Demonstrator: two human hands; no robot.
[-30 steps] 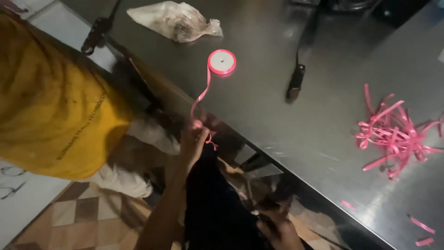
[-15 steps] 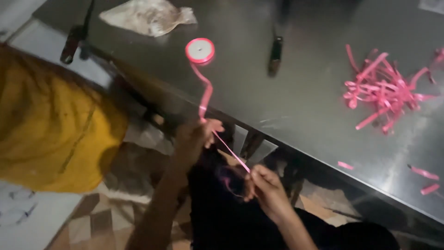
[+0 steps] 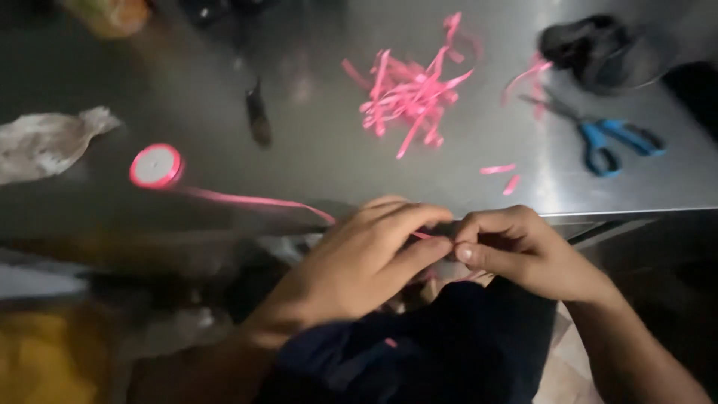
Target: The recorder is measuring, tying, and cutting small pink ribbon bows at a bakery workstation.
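Left hand point(image 3: 359, 262): at the near edge of the tabletop point(image 3: 314, 161), fingers point(image 3: 407, 221) curled together and pinched on the pink ribbon point(image 3: 247, 200).
Right hand point(image 3: 523, 251): just beside the left, fingertips meeting it, thumb and forefinger clamped on the same ribbon — only a short stretch visible between the two hands.
Ribbon: thin, pink, drawn out from the spool point(image 3: 155, 165) across the tabletop to the left hand, nearly straight, lying low over the steel.
Spool: round, pink-rimmed with a pale centre, flat on the tabletop at the left, well apart from the hands.
Cut pieces point(image 3: 410, 90): loose heap of short pink strips farther back, with a few strays point(image 3: 499, 170) nearer the edge.
Scissors point(image 3: 609, 138): blue-handled, lying on the right side of the tabletop, near the stray strips.
Dark bundle point(image 3: 606, 49): black, at the far right, behind the scissors.
Crumpled wrapper point(image 3: 45, 138): pale, at the left edge, just beyond the spool.
Dark tool point(image 3: 258, 120): slim, lying between spool and heap — kind not clear.
Below the hands: dark cloth point(image 3: 449, 352) over the lap.
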